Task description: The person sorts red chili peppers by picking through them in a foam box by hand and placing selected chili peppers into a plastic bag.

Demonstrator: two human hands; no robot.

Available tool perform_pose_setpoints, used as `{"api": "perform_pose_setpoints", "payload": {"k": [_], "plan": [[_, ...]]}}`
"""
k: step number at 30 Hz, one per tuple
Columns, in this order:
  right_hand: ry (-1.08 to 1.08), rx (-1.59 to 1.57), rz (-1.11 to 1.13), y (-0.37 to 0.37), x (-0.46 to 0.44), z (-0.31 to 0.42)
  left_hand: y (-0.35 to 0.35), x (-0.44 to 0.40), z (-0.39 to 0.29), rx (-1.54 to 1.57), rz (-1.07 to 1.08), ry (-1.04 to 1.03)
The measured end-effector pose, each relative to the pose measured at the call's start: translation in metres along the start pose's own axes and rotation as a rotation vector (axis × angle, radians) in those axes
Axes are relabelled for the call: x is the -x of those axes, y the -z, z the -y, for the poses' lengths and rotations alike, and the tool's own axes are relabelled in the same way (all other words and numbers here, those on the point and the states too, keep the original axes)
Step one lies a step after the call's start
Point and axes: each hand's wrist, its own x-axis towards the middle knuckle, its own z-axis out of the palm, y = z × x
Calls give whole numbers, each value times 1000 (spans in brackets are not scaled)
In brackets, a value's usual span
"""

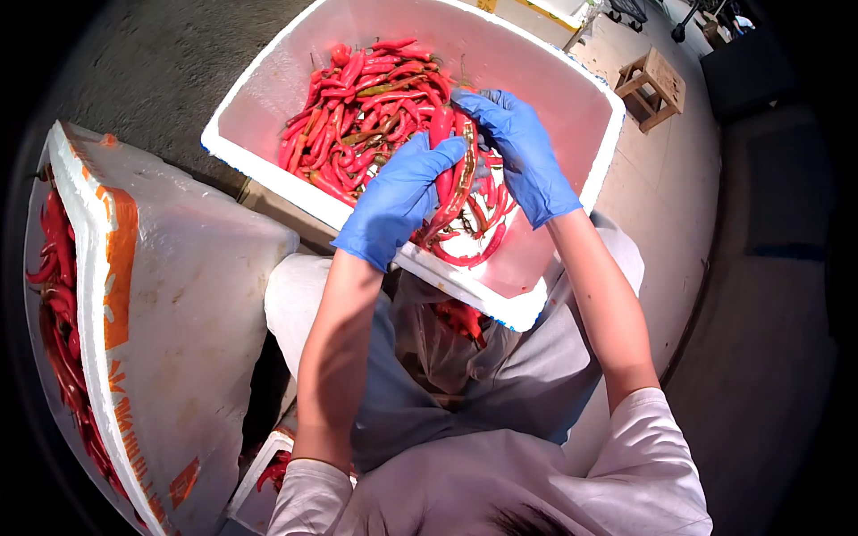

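Note:
Blue gloves cover both of my hands, held close together over a white foam box (572, 89). My left hand (402, 192) is closed on a few red chili peppers (441, 125). One of them, a long chili pepper (462, 174), shows a brownish, seedy-looking strip along its length. My right hand (517, 147) has its fingers bent around the upper ends of the same peppers; its fingertips are partly hidden. Beneath and beside the hands, a heap of red chili peppers (357, 107) fills the box's left part, while a few loose ones (487, 246) lie near its front wall.
At the left stands a large foam box (179, 268) with orange print, holding red peppers (61, 295). Between my legs hangs a clear plastic bag (438, 348) near more red peppers (463, 320). A smaller foam box (259, 491) sits lower left. A wooden stool (657, 85) stands at upper right.

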Motion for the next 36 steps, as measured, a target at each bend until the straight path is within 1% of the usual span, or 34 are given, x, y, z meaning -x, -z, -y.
{"api": "perform_pose_setpoints", "payload": {"k": [1,2,3,4,5,6,7,8,9,10,11,12,13,15,17,19,20,22,23,25,29,31,32,33,34,35,36], "plan": [[-26,-62,8,2,-2,-1,1,0,0,-1,1,2],[41,-127,8,5,-11,-10,2,-1,-2,26,-21,-4],[41,-127,8,4,-11,-10,3,-1,-4,53,-43,-11],[60,-131,-35,3,-11,-10,2,-2,-5,92,-49,-70],[78,-137,-76,1,-11,-10,1,-1,-7,91,-51,-74],[78,-137,-71,-1,-8,-7,1,2,-10,113,-116,-149],[62,-44,-27,-3,-1,-1,1,5,-13,134,-182,-225],[48,49,18,-5,5,3,3,12,-16,8,-215,-245],[46,49,23,-6,9,3,3,12,-18,9,-219,-248],[-63,149,91,-7,11,3,3,12,-19,-53,-276,-320],[-174,249,160,-9,14,3,10,6,-18,30,-299,-333],[-199,260,186,-13,18,5,13,1,-20,112,-321,-347],[-201,260,190,-13,17,2,16,0,-19,113,-326,-349],[-146,159,246,-11,16,-3,18,-1,-16,120,-344,-430],[-151,160,236,-10,15,-1,18,-2,-16,119,-351,-467],[-134,46,204,-10,17,0,19,-3,-16,80,-383,-514],[-134,47,204,-8,16,-1,20,-3,-16,81,-382,-514],[-118,168,304,-4,14,-4,22,-2,-17,64,-432,-470],[-119,168,306,-3,14,-5,23,-3,-17,65,-434,-471],[-224,111,396,-3,16,-4,23,-3,-16,12,-495,-497],[-211,117,406,-2,14,0,20,-3,-16,-20,-526,-528],[-212,69,280,-3,15,5,20,-1,-18,-68,-409,-447],[-206,69,297,0,12,5,18,0,-18,-67,-409,-444],[-208,69,294,-1,11,4,12,3,-20,-114,-302,-293],[-131,5,225,-3,11,3,8,6,-20,-158,-195,-142],[-53,-58,156,-3,12,3,6,6,-17,-154,-193,-138],[-35,-27,141,0,10,0,3,6,-13,-153,-121,-78]]}}
